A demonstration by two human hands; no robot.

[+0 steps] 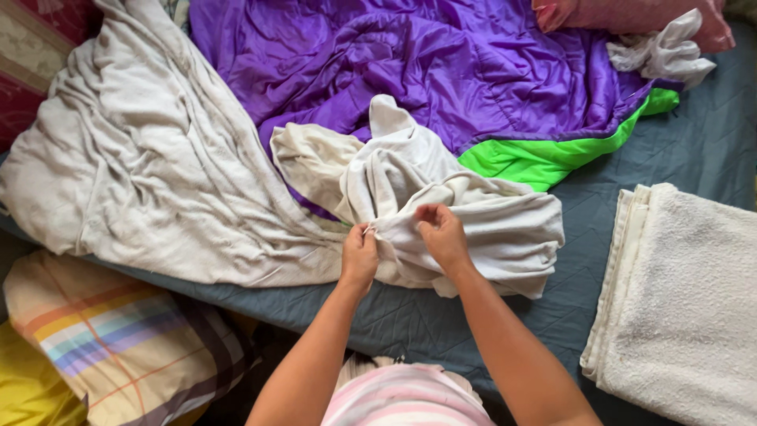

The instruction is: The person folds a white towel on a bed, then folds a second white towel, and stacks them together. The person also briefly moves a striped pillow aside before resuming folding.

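A crumpled off-white cloth (473,213) lies bunched in the middle of a grey-blue quilted bed (694,150). My left hand (359,256) pinches the cloth's near edge with closed fingers. Just to its right, my right hand (441,234) also grips a fold of the same cloth. The two hands sit close together, a few centimetres apart. Both forearms reach up from the bottom of the view.
A large pale sheet (142,158) spreads on the left. A purple quilt with a green underside (441,63) covers the far middle. A folded cream towel (686,308) lies at right. A striped pillow (118,347) sits bottom left; a pink pillow (631,14) top right.
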